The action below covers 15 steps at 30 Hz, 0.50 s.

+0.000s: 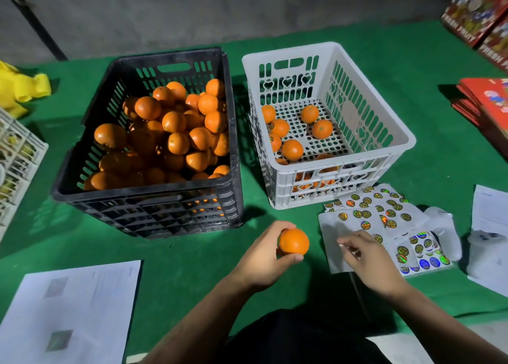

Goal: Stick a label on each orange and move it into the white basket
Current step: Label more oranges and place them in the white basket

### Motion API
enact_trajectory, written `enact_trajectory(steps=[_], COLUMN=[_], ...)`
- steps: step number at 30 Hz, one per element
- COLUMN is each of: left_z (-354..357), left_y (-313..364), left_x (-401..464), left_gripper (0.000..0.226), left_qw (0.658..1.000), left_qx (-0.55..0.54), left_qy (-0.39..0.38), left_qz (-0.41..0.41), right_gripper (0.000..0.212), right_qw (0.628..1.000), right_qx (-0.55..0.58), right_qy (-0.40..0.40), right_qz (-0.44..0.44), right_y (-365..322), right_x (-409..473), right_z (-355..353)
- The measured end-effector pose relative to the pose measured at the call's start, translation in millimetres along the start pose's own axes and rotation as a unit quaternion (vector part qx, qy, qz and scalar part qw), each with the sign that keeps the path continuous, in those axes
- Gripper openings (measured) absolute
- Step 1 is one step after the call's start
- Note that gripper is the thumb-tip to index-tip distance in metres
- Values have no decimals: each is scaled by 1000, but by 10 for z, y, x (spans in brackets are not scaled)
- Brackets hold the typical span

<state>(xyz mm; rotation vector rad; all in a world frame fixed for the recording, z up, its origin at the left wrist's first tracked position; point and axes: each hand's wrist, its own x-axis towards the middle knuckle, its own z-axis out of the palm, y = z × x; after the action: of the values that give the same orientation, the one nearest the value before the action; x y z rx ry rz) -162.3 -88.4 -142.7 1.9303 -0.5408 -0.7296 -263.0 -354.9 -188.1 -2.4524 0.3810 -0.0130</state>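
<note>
While the left hand gripped an orange between curled fingers and thumb, just above the green table cover in front of the two crates, the right hand lay on the sticker sheets with its fingers curled and the fingertips drawn together at the sheet's bare left part; whether they pinched a label could not be told. The held orange sat near the front of the black crate, between that crate and the sheets. The black crate stood on the left and was heaped with oranges nearly to its rim. Just beside it on the right stood the white basket, with a handful of oranges spread loosely over its perforated floor, a few of them showing small round labels. The sheets of shiny round stickers overlapped one another right in front of the basket's near right corner. A printed paper lay at the lower left of the table, and other white papers lay at the right edge. Red printed boxes were stacked at the far right, and a yellow object sat at the far left.
</note>
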Motion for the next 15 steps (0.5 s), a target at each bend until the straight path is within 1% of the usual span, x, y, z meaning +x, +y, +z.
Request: enact_trajectory(steps=[3, 6, 8, 10, 12, 15], left_z=[6, 5, 7, 6, -8, -42], left_y=[27, 54, 81, 122, 165, 222], left_x=[-10, -15, -21, -29, -38, -69], left_gripper=[52, 52, 53, 54, 53, 51], left_qw=[1000, 999, 999, 998, 996, 995], left_qx=[-20, -36, -44, -62, -74, -89], left_qy=[8, 15, 22, 33, 40, 45], left_qz=[2, -1, 2, 9, 14, 23], right_gripper=[31, 21, 15, 14, 17, 27], right_qw=[997, 984, 976, 973, 973, 973], right_qx=[57, 112, 121, 96, 82, 130], right_qy=[40, 117, 136, 117, 81, 18], right_qz=[-30, -76, -122, -172, -201, -190], right_y=[-309, -700, -937, -1090, -1134, -1095], right_x=[12, 27, 35, 27, 21, 30], right_z=[-75, -143, -174, -162, -142, -216])
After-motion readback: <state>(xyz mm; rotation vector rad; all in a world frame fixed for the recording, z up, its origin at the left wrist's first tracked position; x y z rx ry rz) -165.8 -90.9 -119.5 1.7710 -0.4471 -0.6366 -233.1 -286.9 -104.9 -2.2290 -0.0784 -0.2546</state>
